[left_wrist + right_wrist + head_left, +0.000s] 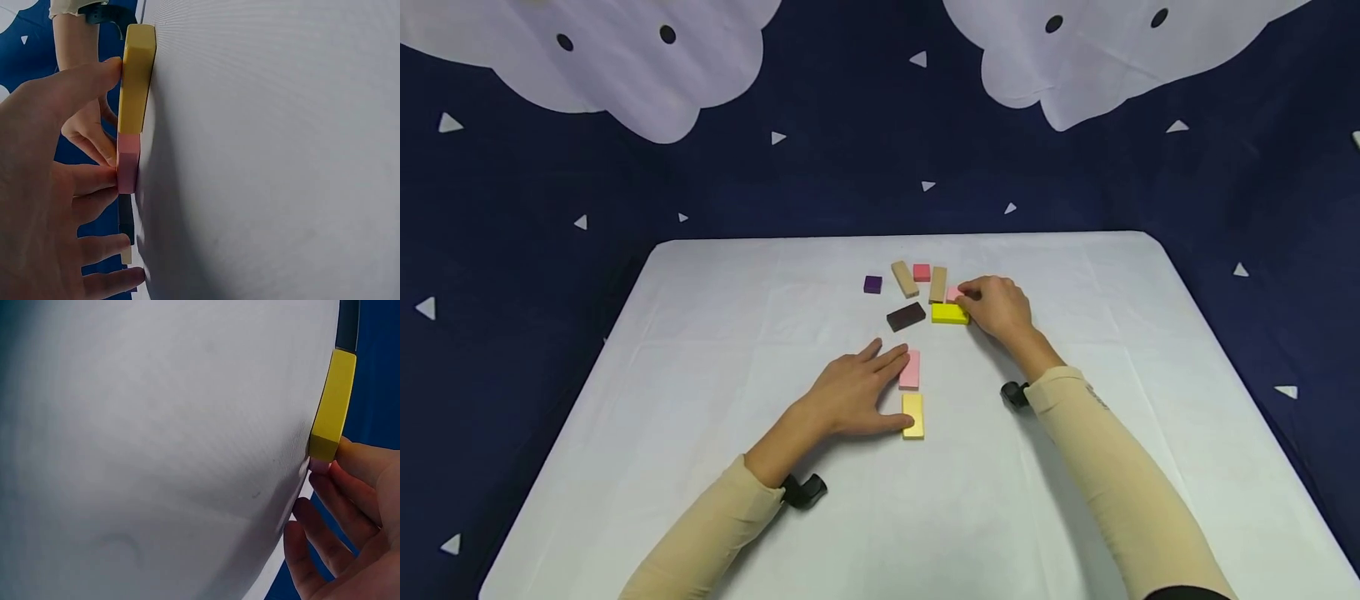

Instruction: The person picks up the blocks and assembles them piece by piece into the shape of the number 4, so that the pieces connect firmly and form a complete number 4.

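Observation:
My left hand (pixel 859 392) lies with spread, straight fingers: fingertips touch the long pink block (pixel 910 372), and the thumb rests on the pale yellow block (pixel 913 408). In the left wrist view that pale yellow block (pixel 137 81) and the pink block (pixel 128 162) stand end to end. Farther back, my right hand (pixel 1000 307) pinches a small pink block (pixel 953 293), its thumb against the end of the bright yellow block (pixel 950 314). The right wrist view shows only a sliver of the small pink block (pixel 320 465) beyond the bright yellow block (pixel 334 406).
Around the right hand's work lie a dark brown block (pixel 906 317), two wooden blocks (pixel 905 279), a red-pink cube (pixel 921 272) and a dark purple block (pixel 872 285). A white cloth covers the table (pixel 737 317); a dark blue curtain (pixel 850 183) hangs behind.

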`<action>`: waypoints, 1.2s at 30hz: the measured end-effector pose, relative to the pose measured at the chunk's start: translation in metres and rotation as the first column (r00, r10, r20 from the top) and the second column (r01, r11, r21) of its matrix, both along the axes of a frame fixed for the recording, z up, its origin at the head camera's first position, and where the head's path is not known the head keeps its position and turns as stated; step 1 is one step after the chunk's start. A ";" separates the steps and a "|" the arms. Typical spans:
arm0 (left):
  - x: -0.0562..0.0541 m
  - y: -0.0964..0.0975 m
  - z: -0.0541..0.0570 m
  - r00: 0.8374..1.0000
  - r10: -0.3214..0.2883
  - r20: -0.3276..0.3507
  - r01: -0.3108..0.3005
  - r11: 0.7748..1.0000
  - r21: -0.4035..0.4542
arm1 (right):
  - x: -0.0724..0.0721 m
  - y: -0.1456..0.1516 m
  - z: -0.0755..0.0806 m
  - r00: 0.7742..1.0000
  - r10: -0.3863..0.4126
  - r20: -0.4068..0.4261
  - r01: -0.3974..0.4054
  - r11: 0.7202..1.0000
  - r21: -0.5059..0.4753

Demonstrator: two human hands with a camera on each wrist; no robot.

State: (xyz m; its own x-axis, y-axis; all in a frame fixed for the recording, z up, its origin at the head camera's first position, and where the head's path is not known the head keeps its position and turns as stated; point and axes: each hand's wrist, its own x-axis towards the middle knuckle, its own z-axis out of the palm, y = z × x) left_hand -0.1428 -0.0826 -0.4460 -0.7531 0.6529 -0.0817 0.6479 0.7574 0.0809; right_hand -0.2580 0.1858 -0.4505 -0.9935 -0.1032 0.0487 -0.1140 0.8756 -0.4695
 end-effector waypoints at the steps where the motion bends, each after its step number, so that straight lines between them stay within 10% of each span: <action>1: 0.000 0.001 0.000 1.000 0.000 0.004 0.000 1.000 0.005 | 0.000 0.000 0.000 1.000 -0.002 0.000 0.002 1.000 -0.001; 36: 0.004 0.003 0.002 0.999 0.001 0.050 -0.002 1.000 0.013 | 0.001 0.002 0.001 1.000 0.005 -0.006 -0.005 1.000 0.003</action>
